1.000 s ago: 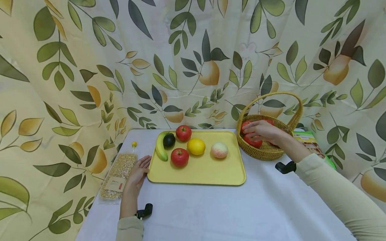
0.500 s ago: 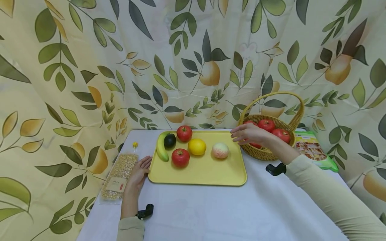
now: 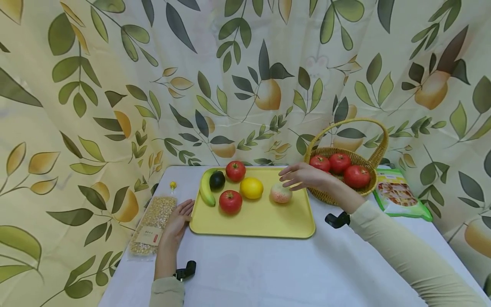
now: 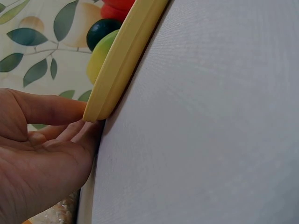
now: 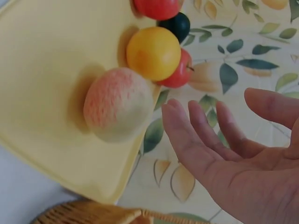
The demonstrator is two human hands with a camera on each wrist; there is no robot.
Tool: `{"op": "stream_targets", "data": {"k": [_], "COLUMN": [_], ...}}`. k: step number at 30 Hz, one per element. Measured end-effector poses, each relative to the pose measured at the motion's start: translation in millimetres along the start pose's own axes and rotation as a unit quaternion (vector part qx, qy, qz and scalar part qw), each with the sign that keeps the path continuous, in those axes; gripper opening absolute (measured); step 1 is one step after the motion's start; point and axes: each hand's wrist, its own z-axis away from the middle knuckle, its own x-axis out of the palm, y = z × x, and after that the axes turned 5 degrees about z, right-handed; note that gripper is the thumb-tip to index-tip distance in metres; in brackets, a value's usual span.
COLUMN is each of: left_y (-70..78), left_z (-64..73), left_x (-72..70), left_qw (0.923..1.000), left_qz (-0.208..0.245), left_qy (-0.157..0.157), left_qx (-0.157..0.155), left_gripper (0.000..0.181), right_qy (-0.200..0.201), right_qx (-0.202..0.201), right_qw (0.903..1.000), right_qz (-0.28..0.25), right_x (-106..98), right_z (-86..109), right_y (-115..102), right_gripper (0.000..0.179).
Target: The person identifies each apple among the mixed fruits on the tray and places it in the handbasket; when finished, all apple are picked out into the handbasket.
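A yellow tray [image 3: 253, 224] holds a banana [image 3: 207, 189], a dark green avocado [image 3: 217, 181], two red apples [image 3: 230, 202], a lemon [image 3: 251, 188] and a pale pink-speckled peach [image 3: 281, 194]. At the tray's left edge lies my left hand [image 3: 177, 224], its fingers extended and touching the rim, as the left wrist view also shows. My right hand [image 3: 307, 177] hovers by the peach, overlapping its top in the head view. In the right wrist view a gap separates the spread, slightly bent fingers [image 5: 184, 135] from the peach, and nothing is held.
Right of the tray stands a wicker basket [image 3: 324, 197] with a tall handle and red apples [image 3: 356, 176] inside. Beside it lies a green snack bag [image 3: 400, 194]. A clear bag of grains [image 3: 151, 226] and a small yellow flower [image 3: 173, 185] are on the left. Patterned cloth [image 3: 245, 85] hangs behind.
My right hand has left the basket and moved left to the peach on the tray, uncovering the apples in the basket. The left hand stays at the tray's edge.
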Motion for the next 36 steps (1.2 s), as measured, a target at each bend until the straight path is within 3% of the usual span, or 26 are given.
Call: {"op": "stream_targets", "data": {"k": [23, 36], "left_y": [-1.4, -1.5], "left_z": [-0.8, -4.3], "left_x": [-1.5, 0.3], "left_qw": [1.0, 0.9999], "left_qz": [-0.001, 0.001], "left_qy": [-0.001, 0.011], "left_qx": [0.002, 0.001], "left_gripper": [0.076, 0.076], "right_qy": [-0.025, -0.036], "right_qx": [-0.024, -0.018], "right_qw": [0.9993, 0.9977], "right_qz": [-0.012, -0.054], "right_x": [53, 80], "right_z": [-31.3, -56.6], "right_y": [-18, -23], "right_gripper": [0.046, 0.044]}}
